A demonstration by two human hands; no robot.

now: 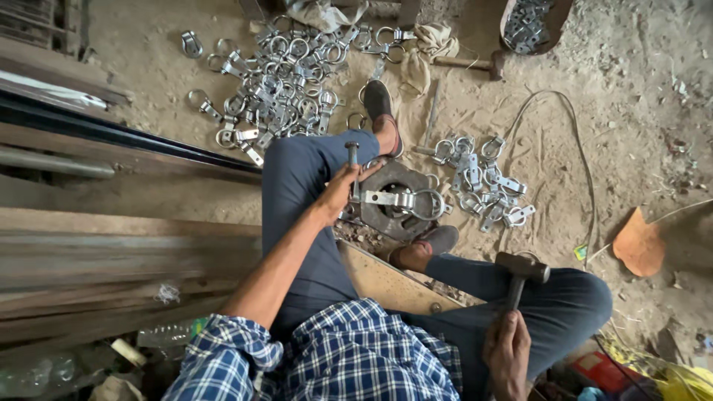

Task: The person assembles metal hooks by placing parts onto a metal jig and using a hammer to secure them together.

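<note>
- Along the left edge, long wooden planks (pixel 96 260) and dark metal bars (pixel 111 134) lie on the ground, with empty plastic bottles (pixel 160 338) and scraps below them.
- The floor (pixel 631 126) is bare, dusty earth strewn with grit and debris.
- At upper centre a large heap of shiny metal ring clamps (pixel 286 82) is spread over the dirt.
- The left hand (pixel 343 189) is wrapped around an upright steel punch (pixel 353 167), its tip set on a clamp piece (pixel 405 200).
- That piece lies on a round, dark iron block (pixel 390 219) held between the person's two sandalled feet (pixel 431 245).
- Just right of the block sits a smaller pile of clamps (pixel 483 182); a thin wire (pixel 579 156) loops past it.
- A spare hammer (pixel 468 64) rests near the top edge.
- The right hand (pixel 507 353) is closed tight on the handle of a hammer (pixel 522 269), its head raised over the right knee.
- Far right, an orange shard (pixel 640 243) lies on the dirt.
</note>
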